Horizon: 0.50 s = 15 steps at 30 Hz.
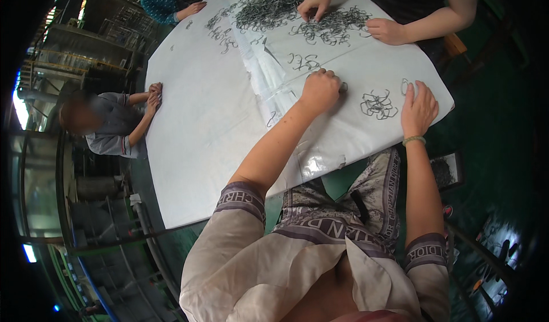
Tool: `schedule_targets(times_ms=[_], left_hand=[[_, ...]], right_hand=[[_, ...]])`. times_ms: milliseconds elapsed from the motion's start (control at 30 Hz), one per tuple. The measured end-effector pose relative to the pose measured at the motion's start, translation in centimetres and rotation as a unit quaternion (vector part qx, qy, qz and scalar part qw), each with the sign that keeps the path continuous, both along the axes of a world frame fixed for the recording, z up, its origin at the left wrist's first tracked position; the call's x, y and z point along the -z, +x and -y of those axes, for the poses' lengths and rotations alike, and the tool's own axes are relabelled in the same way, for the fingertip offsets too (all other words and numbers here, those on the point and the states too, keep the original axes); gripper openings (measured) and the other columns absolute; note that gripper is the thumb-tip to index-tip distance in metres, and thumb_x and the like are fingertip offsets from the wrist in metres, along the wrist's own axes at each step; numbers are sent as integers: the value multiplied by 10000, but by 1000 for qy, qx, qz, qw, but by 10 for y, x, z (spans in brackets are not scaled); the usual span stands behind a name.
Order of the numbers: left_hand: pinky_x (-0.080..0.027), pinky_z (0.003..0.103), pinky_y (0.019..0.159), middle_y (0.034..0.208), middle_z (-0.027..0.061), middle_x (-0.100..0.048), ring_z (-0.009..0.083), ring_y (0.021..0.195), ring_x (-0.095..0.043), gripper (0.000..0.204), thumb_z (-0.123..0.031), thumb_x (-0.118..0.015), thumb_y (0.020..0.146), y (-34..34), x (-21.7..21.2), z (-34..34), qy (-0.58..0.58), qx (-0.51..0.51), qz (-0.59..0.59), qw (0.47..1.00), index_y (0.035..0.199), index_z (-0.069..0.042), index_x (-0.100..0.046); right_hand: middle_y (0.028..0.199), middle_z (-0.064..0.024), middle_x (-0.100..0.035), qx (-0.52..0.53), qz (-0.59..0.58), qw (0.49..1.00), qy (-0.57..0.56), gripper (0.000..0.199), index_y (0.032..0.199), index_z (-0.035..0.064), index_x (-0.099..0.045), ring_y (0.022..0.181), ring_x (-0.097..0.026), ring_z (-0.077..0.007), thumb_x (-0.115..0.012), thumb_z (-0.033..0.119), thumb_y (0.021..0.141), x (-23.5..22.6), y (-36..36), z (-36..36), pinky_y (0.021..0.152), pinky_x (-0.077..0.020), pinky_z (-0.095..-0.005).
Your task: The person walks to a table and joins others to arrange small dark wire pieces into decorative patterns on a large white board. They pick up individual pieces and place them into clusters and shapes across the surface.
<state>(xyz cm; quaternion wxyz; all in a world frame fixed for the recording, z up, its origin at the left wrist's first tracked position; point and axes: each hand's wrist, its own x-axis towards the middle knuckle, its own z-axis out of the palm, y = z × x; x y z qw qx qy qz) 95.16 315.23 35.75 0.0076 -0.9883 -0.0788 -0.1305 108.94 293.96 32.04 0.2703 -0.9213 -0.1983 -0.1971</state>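
My left hand (322, 92) is closed in a loose fist over the table, and dark curved pieces stick out at its right side. My right hand (420, 109) rests near the table's right edge with its fingers stretched out. Just left of its fingertips lies one thin curved piece (404, 86). Between my hands sits a small heap of thin, dark, curved wire-like pieces (378, 104). A few more loose pieces (303, 62) lie beyond my left hand. What exactly is inside the fist is hidden.
The table (194, 133) has a white plastic-like cover. A large dark pile (271, 8) of such pieces lies at the far side, where another person's hands (317, 4) work. Two more people are at the far left and left edges. A dark tray (446, 170) stands below, right.
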Motion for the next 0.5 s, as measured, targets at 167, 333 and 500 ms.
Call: schedule_targets(times_ms=[167,333,500], left_hand=[[-494,352,650,732,120,-637,264,714,-616,115,-121,-631,650,-37,-36,-2,-269,-52,10,962,683,-12,-646],[-480,303,610,707,95,-645,195,632,-605,119,-115,-653,686,-100,-55,-2,-307,-66,-111,943,742,-11,-664],[-484,336,625,715,108,-647,251,661,-614,110,-122,-638,664,-151,-59,-2,-313,-123,-210,918,717,-27,-655]], right_hand=[[1185,-73,-566,1,-4,1000,-6,382,1177,113,-537,1167,-467,-257,-408,391,949,-1,1,3,1023,-260,-455],[1185,-72,-565,-5,1,1000,-6,386,1176,115,-536,1170,-469,-252,-412,398,944,2,1,1,1017,-268,-465],[1208,-58,-557,-2,5,1000,-16,387,1169,126,-540,1183,-467,-235,-428,410,932,3,2,1,1013,-275,-500]])
